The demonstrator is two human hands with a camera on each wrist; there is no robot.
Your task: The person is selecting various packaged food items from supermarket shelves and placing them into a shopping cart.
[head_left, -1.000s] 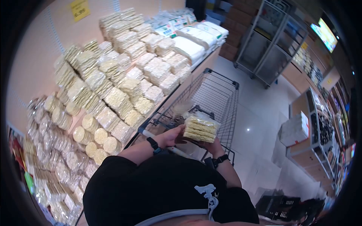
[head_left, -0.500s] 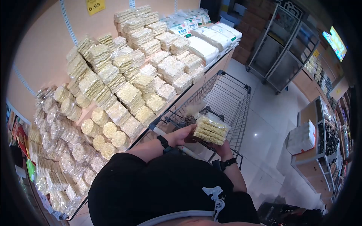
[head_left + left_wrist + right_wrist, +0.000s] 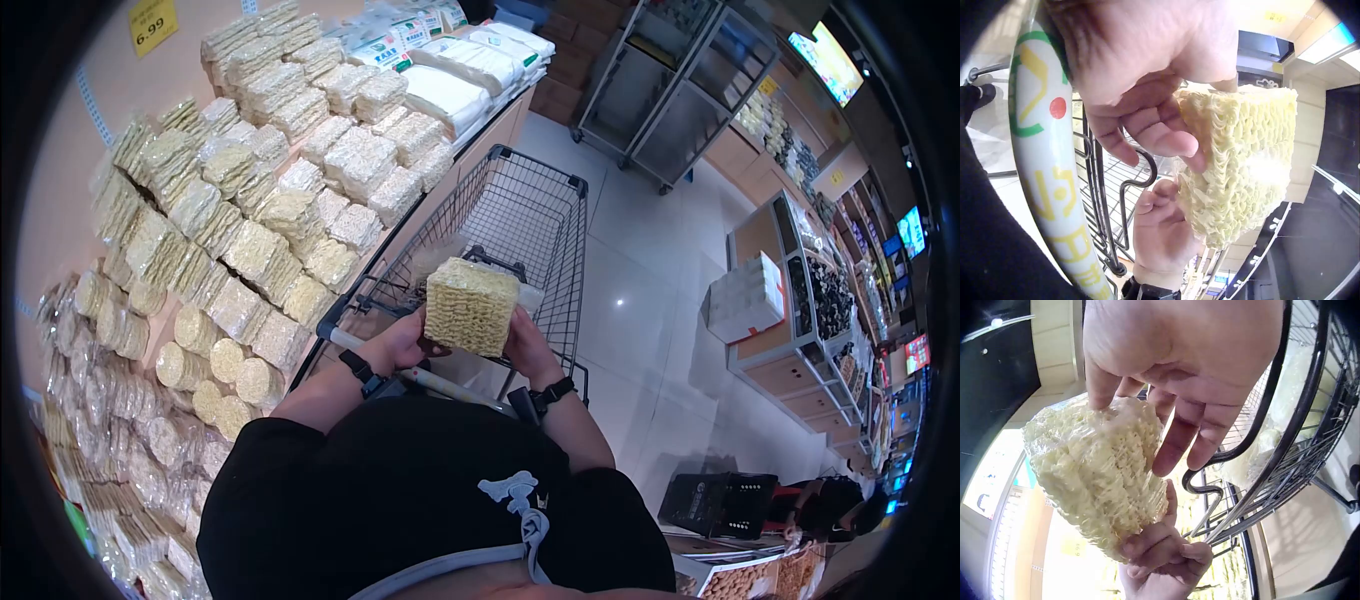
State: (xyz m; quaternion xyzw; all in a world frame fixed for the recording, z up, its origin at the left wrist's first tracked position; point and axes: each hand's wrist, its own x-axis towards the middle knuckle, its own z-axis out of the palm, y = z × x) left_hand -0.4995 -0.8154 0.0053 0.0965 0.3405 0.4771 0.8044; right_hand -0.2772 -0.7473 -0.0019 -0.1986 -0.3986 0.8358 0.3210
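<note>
A clear-wrapped block of pale yellow dried noodles (image 3: 470,305) is held up between both hands, over the handle end of a shopping cart (image 3: 545,215). My left hand (image 3: 405,342) grips its left side, its fingers bent against the block in the left wrist view. On the opposite side my right hand (image 3: 532,348) holds it; in the right wrist view the thumb lies on the wrapped face and the fingers (image 3: 1175,447) reach along the edge. The block's wavy face (image 3: 1241,150) shows in the left wrist view. Below the hands runs the white, printed cart handle (image 3: 1050,187).
Stacks of wrapped dried noodles (image 3: 265,250) and round noodle cakes (image 3: 225,360) cover the display shelf on the left, with white bags (image 3: 450,95) at its far end. A metal rack cart (image 3: 670,100) stands ahead. On the right, a white box (image 3: 745,297) sits by another display.
The noodle block has turned in the hands: its layered side faced up before, and a broad wavy face shows now. Both hands keep their hold. The head view has shifted.
</note>
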